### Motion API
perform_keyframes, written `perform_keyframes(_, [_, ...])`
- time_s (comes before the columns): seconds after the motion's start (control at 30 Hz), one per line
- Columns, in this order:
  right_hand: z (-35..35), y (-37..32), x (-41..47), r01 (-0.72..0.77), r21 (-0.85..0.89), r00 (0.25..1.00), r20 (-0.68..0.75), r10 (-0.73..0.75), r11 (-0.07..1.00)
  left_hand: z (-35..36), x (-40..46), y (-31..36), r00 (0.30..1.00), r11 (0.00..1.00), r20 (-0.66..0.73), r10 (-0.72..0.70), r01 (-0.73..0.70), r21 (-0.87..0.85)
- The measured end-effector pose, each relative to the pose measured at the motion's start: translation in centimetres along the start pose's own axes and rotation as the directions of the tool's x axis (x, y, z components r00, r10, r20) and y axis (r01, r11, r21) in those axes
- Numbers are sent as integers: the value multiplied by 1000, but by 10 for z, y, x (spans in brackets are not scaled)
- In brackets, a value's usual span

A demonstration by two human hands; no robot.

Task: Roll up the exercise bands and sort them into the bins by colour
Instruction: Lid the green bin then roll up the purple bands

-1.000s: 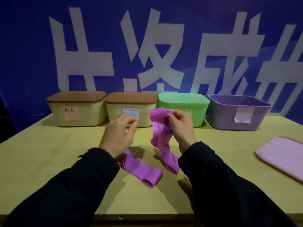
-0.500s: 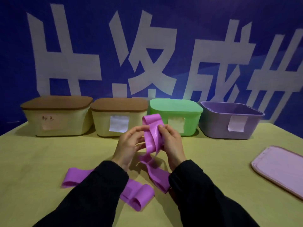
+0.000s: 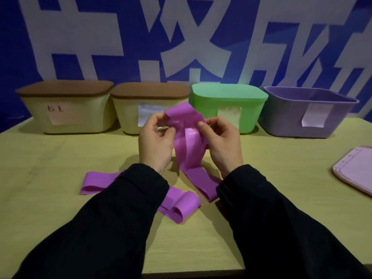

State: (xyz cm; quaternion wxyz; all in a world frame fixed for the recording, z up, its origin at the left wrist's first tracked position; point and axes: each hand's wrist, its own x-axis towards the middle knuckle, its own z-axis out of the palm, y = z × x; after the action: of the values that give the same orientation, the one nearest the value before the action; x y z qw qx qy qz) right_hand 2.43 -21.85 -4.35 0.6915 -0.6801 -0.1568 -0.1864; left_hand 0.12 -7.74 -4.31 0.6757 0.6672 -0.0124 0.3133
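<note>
Purple stretchy exercise band [image 3: 188,146] is pinched at its top end between two hands held close together above a yellow-green table [image 3: 60,158]. The left hand [image 3: 156,143] grips the band's left edge with thumb and fingers; the right hand [image 3: 222,141] grips its right edge. Both arms wear black sleeves [image 3: 120,218]. From the hands, the band hangs down to the table and trails in loose folds toward the person. Beyond the hands stand four bins in a row: two cream bins with brown lids [image 3: 66,109] [image 3: 149,105], a lidded green bin [image 3: 229,105], and an open purple bin [image 3: 308,113]. A pink lid [image 3: 356,170] lies far right of the hands.
</note>
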Motion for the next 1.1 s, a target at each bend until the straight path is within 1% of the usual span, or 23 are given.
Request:
perform_keyframes(0.07, [0, -4, -1, 0, 39, 1000, 25, -1, 999, 0, 0, -2, 1000, 1000, 13, -3, 2, 29])
perform_keyframes(0.13, [2, -8, -4, -81, 146, 993, 102, 66, 986, 1, -1, -2, 1000, 999, 28, -13, 12, 51])
perform_keyframes(0.2, [3, -10, -6, -190, 228, 971, 189, 148, 955, 2, -2, -1, 999, 1000, 39, -1, 0, 31])
perform_keyframes(0.27, [4, -10, -8, -248, 228, 951, 242, 191, 942, 2, -2, 2, 999, 999, 35, 29, -30, 16])
perform_keyframes(0.3, [4, -9, -8, -250, 203, 948, 251, 196, 947, 1, -2, 4, 999, 999, 35, 40, -40, 5])
perform_keyframes(0.37, [4, -7, -7, -217, 133, 954, 238, 182, 967, 1, -3, 8, 998, 999, 40, 44, -43, -20])
perform_keyframes(0.47, [5, -2, -7, -121, 39, 971, 212, 110, 992, 0, -7, 13, 997, 997, 51, 50, -47, -54])
perform_keyframes(0.57, [5, 5, -7, -60, -56, 978, 196, 70, 997, -1, -9, 18, 996, 990, 72, 51, -41, -137])
perform_keyframes(0.67, [7, 8, -6, -26, -79, 981, 190, 41, 997, 0, -9, 23, 996, 984, 56, 74, -63, -168])
perform_keyframes(0.97, [6, 7, -8, 14, -137, 985, 175, 10, 990, 0, -6, 19, 998, 993, 8, 65, -64, -103])
perform_keyframes(1.03, [5, 2, -7, 20, -134, 989, 147, 0, 991, -1, -6, 18, 998, 993, 15, 63, -61, -97])
perform_keyframes(1.1, [3, -4, -3, 13, -72, 996, 87, -7, 997, -2, -6, 17, 998, 995, 39, 54, -50, -84])
